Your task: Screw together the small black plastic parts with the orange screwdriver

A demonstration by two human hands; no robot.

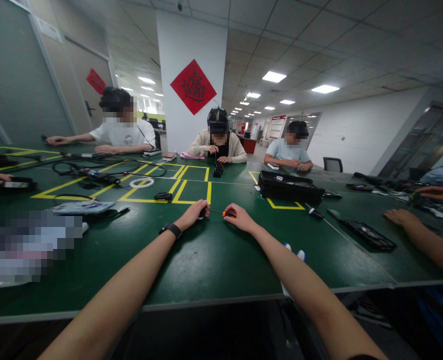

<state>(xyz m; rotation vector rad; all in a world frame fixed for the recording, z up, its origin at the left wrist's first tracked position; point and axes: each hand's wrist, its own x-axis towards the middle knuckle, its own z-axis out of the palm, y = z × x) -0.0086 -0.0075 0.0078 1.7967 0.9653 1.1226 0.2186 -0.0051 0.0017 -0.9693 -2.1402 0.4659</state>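
In the middle of the green table, my right hand (238, 217) is closed around the orange and black handle of a screwdriver (229, 214). Its thin shaft points left toward my left hand (193, 215). My left hand is closed on a small black object (202, 214), mostly covered by the fingers, so its kind is unclear. Whether the screwdriver's tip touches it I cannot tell. A dark band (171, 230) circles my left wrist. Just beyond the left hand lies a small black part (163, 196).
Yellow tape lines (146, 201) mark the green table (206, 270). A white ring (141, 183) and black cables lie left; a long black case (291, 187) and an open black device (364, 234) lie right. Co-workers sit opposite, and other people's hands show at both sides.
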